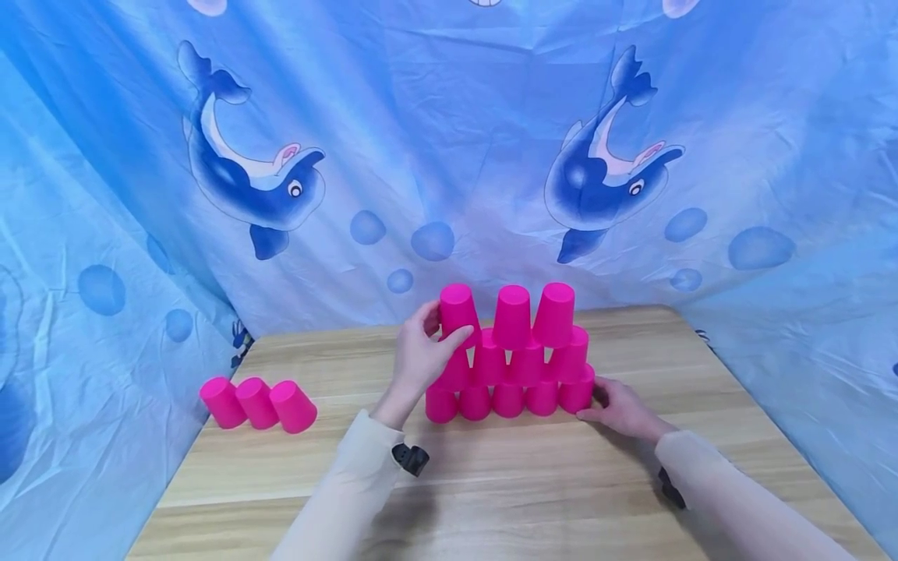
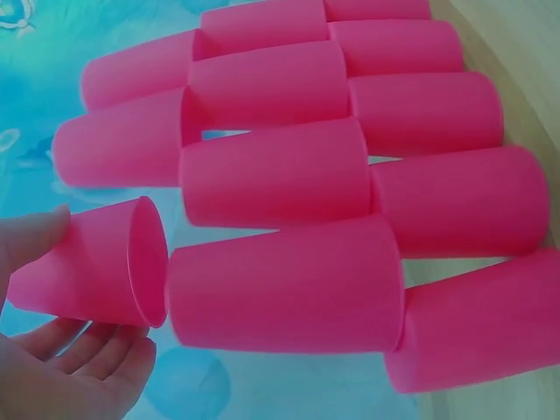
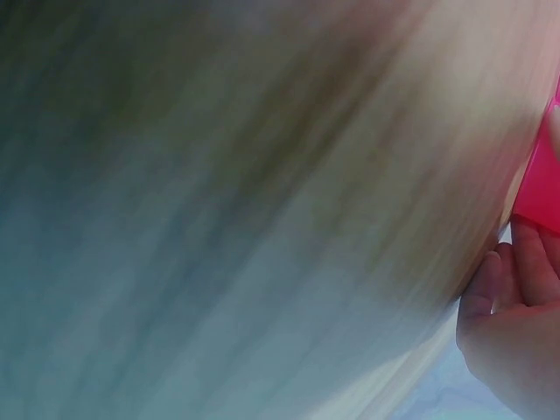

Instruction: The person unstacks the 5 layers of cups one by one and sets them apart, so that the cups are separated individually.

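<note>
Fingers and thumb of our left hand [image 1: 419,354] part just enough to span the held cup [image 1: 457,308] and pinch it from opposite sides, near its rim. It is mouth down, its rim just above or touching the stack [image 1: 508,399] beneath those fingers; we cannot tell whether any weight rests there. The left wrist view shows its open mouth, so we judge it slightly tilted, and the hold looks light, perhaps to spare the cups below.

Our right hand [image 1: 627,409] sits low, thumb in front and fingers behind, loosely curled about the end cup [image 1: 577,392] of the bottom row. How firmly it presses we cannot tell; we take this as steadying the base.

Between the hands the stack has five cups below and four above. Right of our left fingers, the middle cup [image 1: 513,315] and the far cup [image 1: 556,315] stand on that second row. All are mouth down, which we think gives each flat base as a seat for the rim above.

Well left of our left fingers, three loose cups [image 1: 256,403] stand side by side on the table [image 1: 519,499], mouths down too, within reach.
</note>
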{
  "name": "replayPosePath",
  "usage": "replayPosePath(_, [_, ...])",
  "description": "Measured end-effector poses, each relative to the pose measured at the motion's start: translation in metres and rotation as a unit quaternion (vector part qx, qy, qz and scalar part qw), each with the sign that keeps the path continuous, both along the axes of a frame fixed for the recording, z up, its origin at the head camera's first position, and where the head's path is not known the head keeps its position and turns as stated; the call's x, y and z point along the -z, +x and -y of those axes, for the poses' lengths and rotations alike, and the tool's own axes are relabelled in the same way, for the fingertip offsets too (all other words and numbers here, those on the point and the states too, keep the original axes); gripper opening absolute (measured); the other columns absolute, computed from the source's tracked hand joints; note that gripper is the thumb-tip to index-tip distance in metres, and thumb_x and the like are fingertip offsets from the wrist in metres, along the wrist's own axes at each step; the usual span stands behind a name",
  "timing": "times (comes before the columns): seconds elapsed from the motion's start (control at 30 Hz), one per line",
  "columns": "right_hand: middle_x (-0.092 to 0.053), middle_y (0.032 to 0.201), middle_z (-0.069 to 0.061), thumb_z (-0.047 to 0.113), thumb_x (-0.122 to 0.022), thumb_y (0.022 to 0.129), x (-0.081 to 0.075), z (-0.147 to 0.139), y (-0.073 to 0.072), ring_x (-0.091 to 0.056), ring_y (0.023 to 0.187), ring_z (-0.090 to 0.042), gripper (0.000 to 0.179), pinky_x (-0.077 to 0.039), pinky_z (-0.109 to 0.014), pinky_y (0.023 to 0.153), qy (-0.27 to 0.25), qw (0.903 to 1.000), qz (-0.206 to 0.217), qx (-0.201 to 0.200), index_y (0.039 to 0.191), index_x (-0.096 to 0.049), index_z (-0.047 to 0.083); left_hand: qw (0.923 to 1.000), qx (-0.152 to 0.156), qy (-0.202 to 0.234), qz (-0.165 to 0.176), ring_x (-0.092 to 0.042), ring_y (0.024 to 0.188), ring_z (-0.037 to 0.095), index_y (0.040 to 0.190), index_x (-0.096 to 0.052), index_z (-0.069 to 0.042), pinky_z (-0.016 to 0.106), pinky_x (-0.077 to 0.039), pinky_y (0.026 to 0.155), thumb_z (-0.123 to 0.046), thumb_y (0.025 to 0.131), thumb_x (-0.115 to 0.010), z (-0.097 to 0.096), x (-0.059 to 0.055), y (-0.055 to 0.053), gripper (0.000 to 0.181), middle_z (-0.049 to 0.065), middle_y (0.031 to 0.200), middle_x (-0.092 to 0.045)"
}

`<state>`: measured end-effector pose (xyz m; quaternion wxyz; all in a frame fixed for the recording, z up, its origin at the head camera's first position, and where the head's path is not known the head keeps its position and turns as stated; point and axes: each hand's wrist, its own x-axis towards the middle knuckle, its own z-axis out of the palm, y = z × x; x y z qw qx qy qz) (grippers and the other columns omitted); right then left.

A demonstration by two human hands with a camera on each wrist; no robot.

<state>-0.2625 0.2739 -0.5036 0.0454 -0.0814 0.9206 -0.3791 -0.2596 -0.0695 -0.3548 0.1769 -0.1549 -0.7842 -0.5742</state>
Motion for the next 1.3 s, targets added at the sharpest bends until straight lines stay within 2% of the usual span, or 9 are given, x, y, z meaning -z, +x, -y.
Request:
replayPosePath(0.13, [-0.051, 0.132, -0.023, 0.030, -0.081, 0.076, 0.000, 0.000, 0.001, -0.047, 0.121, -0.043, 0.077, -0.043, -0.051, 0.094, 0.001, 1.0000, -0.006, -0.003, 0.137, -0.045, -0.002, 0.9997, -0.005, 0.022, -0.012, -0.061, 0.100, 0.020, 0.125, -0.057, -0.009, 0.040, -0.049, 0.090, -0.023, 0.080, -0.079, 0.010, -0.003, 0.004, 0.052, 0.003, 0.109, -0.064])
replayPosePath(0.33, [-0.053, 0.130, -0.021, 0.027, -0.082, 0.076, 0.001, -0.002, 0.001, -0.048, 0.120, -0.042, 0.074, -0.043, -0.051, 0.095, -0.014, 0.9997, -0.015, -0.013, 0.136, -0.047, -0.002, 0.9981, -0.043, 0.032, -0.029, -0.061, 0.097, 0.020, 0.124, -0.058, -0.010, 0.038, -0.051, 0.086, -0.026, 0.080, -0.079, 0.035, -0.003, 0.010, 0.051, 0.003, 0.107, -0.063])
replayPosePath(0.6, [-0.055, 0.128, -0.021, 0.027, -0.081, 0.078, 0.004, -0.005, 0.000, -0.049, 0.120, -0.041, 0.071, -0.042, -0.051, 0.096, -0.032, 0.9983, -0.033, -0.036, 0.133, -0.049, -0.004, 0.9926, -0.103, 0.064, -0.005, -0.063, 0.095, 0.025, 0.122, -0.058, -0.004, 0.033, -0.053, 0.083, -0.026, 0.077, -0.082, 0.072, 0.009, 0.016, 0.055, 0.012, 0.107, -0.063])
replayPosePath(0.8, [-0.055, 0.127, -0.022, 0.025, -0.081, 0.078, 0.005, -0.006, -0.001, -0.050, 0.119, -0.042, 0.068, -0.042, -0.052, 0.095, -0.030, 0.9982, -0.038, -0.037, 0.132, -0.050, -0.004, 0.9871, -0.147, 0.020, 0.060, -0.061, 0.098, 0.028, 0.124, -0.054, 0.000, 0.038, -0.051, 0.086, -0.020, 0.079, -0.080, 0.094, 0.030, 0.021, 0.057, 0.017, 0.111, -0.061])
replayPosePath(0.93, [-0.056, 0.126, -0.021, 0.025, -0.081, 0.078, 0.005, -0.006, 0.000, -0.051, 0.118, -0.042, 0.068, -0.043, -0.051, 0.094, -0.027, 0.9979, -0.042, -0.040, 0.131, -0.051, -0.004, 0.9827, -0.157, -0.011, 0.099, -0.059, 0.102, 0.032, 0.127, -0.051, 0.003, 0.042, -0.050, 0.088, -0.018, 0.079, -0.079, 0.106, 0.046, 0.023, 0.059, 0.021, 0.113, -0.059])
replayPosePath(1.13, [-0.055, 0.127, -0.022, 0.025, -0.080, 0.078, 0.003, -0.005, 0.002, -0.050, 0.118, -0.042, 0.069, -0.042, -0.051, 0.095, -0.029, 0.9980, -0.036, -0.043, 0.132, -0.050, -0.005, 0.9738, -0.170, -0.063, 0.137, -0.059, 0.104, 0.035, 0.128, -0.052, 0.002, 0.044, -0.050, 0.086, -0.019, 0.081, -0.077, 0.132, 0.077, 0.019, 0.057, 0.022, 0.115, -0.060])
replayPosePath(1.3, [-0.055, 0.127, -0.022, 0.025, -0.080, 0.079, 0.000, -0.004, 0.001, -0.050, 0.118, -0.042, 0.069, -0.043, -0.052, 0.094, -0.031, 0.9984, -0.028, -0.038, 0.133, -0.049, -0.004, 0.9640, -0.185, -0.089, 0.169, -0.055, 0.109, 0.038, 0.134, -0.045, 0.004, 0.047, -0.046, 0.091, -0.019, 0.082, -0.076, 0.151, 0.093, 0.018, 0.065, 0.026, 0.120, -0.057])
